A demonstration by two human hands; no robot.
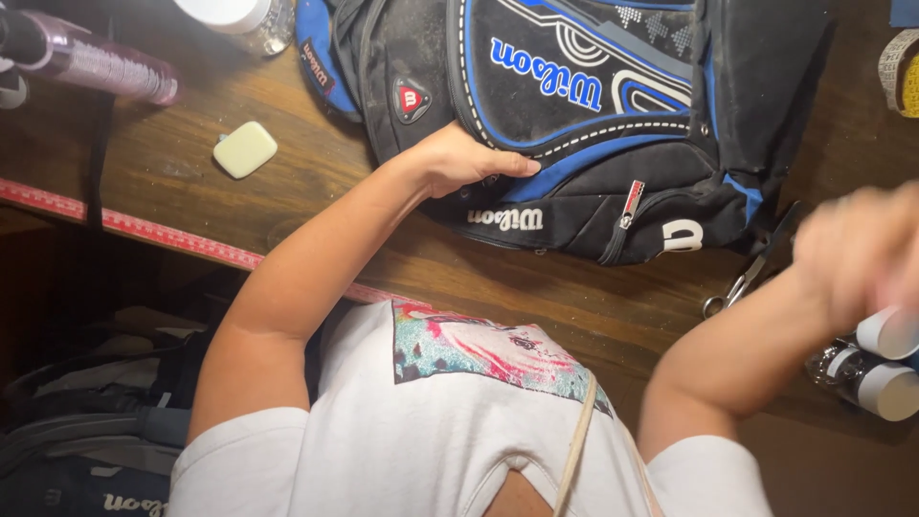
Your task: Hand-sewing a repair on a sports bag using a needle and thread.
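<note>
Wooden table [287, 201] fills most of frame, red tape strip along its near edge. Black-and-blue sports backpack [593, 124] lies flat on it, upper centre to upper right, zip pulls facing the lower edge.

Left hand [469, 158] at frame centre-top: palm down, fingers loosely curled and pressed on the backpack's left lower edge, resting on the fabric rather than clamped round anything.

Right hand [857, 249] at right edge: motion-blurred, raised above the table near the white-capped bottles [885, 369]. Can't tell how far it's open or whether it has hold of one.

Smaller stuff: pink-purple bottle [96, 62] lying on its side, upper left. Scissors [756, 273] on the table just below the backpack's lower right corner. Pale cream square block [245, 149], rounded corners, left of the backpack, clear of both hands.
</note>
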